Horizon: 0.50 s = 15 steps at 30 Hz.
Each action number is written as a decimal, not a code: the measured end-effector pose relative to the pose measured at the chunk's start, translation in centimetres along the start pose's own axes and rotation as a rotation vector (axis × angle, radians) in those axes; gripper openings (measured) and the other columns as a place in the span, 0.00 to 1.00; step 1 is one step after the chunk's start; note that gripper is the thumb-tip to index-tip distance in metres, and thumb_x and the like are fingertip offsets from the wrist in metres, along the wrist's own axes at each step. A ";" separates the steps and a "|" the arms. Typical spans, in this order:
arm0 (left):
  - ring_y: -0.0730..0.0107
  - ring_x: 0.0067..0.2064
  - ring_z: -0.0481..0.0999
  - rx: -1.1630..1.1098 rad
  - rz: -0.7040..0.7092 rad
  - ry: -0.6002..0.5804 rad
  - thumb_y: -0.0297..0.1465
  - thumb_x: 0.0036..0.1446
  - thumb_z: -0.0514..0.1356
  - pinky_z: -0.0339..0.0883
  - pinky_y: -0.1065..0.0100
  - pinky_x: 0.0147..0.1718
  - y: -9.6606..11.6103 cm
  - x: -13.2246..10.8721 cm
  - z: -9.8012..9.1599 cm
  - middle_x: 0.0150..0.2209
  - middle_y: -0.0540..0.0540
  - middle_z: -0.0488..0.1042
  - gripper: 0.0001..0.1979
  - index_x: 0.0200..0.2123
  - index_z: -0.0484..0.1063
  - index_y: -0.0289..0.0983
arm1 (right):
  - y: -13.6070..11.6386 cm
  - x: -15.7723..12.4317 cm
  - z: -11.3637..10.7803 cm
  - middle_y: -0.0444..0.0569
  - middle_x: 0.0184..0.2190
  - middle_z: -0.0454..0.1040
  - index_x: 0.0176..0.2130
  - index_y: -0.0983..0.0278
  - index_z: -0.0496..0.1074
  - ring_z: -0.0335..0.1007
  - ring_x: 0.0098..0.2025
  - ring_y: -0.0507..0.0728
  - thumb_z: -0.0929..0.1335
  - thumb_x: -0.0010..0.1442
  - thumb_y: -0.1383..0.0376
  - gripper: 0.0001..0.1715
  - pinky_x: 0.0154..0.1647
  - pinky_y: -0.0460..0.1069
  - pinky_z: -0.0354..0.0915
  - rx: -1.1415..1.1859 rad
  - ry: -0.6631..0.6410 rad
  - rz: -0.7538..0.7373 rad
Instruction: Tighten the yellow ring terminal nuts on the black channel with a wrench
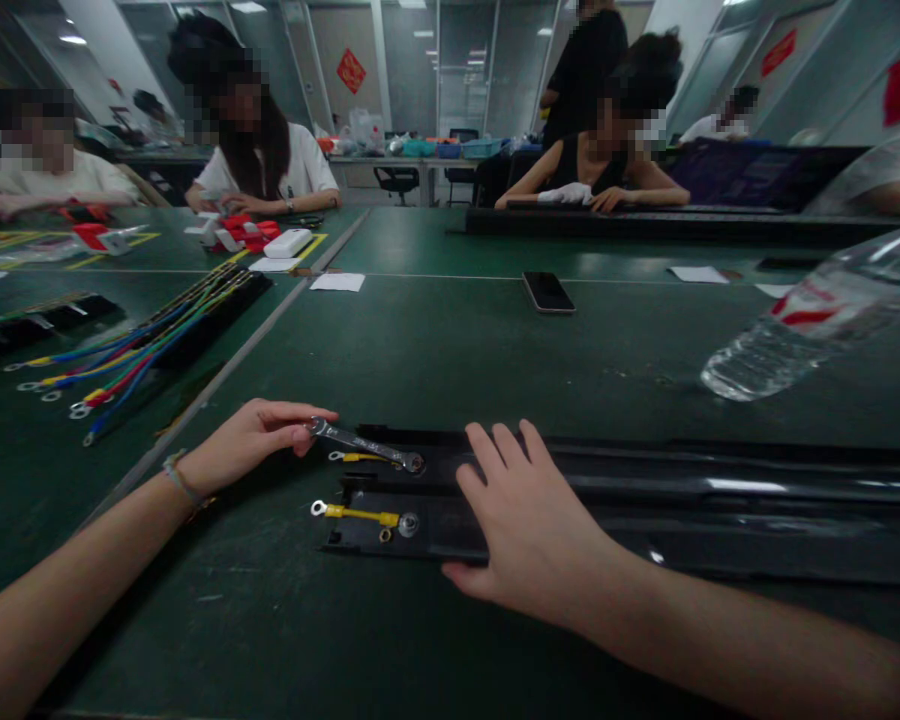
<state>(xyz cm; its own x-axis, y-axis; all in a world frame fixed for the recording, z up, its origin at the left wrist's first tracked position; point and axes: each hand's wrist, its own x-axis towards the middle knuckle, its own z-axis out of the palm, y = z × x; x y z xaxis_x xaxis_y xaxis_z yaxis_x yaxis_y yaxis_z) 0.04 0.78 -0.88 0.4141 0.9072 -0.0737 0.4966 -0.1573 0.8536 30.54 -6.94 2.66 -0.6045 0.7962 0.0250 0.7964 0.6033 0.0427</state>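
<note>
My left hand (274, 435) pinches one end of a combination wrench (364, 443). The wrench's ring end sits around a fastener on the far one of two long black channel-shaped profiles (645, 458). Spread across the near black profile (450, 530), my right hand (521, 510) lies with its fingers stretched out and its thumb at the near edge. A short yellow wire with ring terminals (364, 514) runs from a bolt with a washer (409, 524) on the near profile. Beside it lies a small brass nut (385, 536). Another yellow wire (360, 457) lies partly below the wrench.
Bundled coloured cables with ring lugs (150, 340) lie to the left. A phone (547, 292) rests farther back, and a clear plastic bottle (810, 310) is at the right. Several people sit across the green table (450, 350); a long black piece (645, 222) lies before one.
</note>
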 end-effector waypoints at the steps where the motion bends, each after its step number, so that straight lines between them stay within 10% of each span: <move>1: 0.74 0.25 0.62 -0.009 0.003 -0.003 0.32 0.51 0.55 0.54 0.72 0.25 -0.1 0.0 0.0 0.20 0.52 0.65 0.16 0.43 0.70 0.32 | 0.0 0.0 0.0 0.68 0.55 0.55 0.44 0.70 0.68 0.48 0.55 0.73 0.56 0.48 0.42 0.40 0.52 0.68 0.41 0.001 -0.001 -0.001; 15: 0.75 0.26 0.64 -0.165 0.071 -0.079 0.30 0.48 0.60 0.56 0.73 0.26 -0.2 0.0 0.0 0.25 0.51 0.66 0.11 0.37 0.73 0.35 | -0.1 0.0 0.1 0.68 0.54 0.56 0.43 0.70 0.68 0.50 0.54 0.74 0.58 0.46 0.42 0.39 0.52 0.68 0.42 -0.006 0.017 -0.002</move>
<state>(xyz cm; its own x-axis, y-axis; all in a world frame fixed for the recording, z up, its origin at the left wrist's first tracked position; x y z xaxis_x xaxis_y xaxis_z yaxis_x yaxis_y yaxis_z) -0.04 0.84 -1.03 0.5054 0.8617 -0.0450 0.3353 -0.1480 0.9304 30.51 -6.99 2.53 -0.6064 0.7940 0.0422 0.7950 0.6046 0.0490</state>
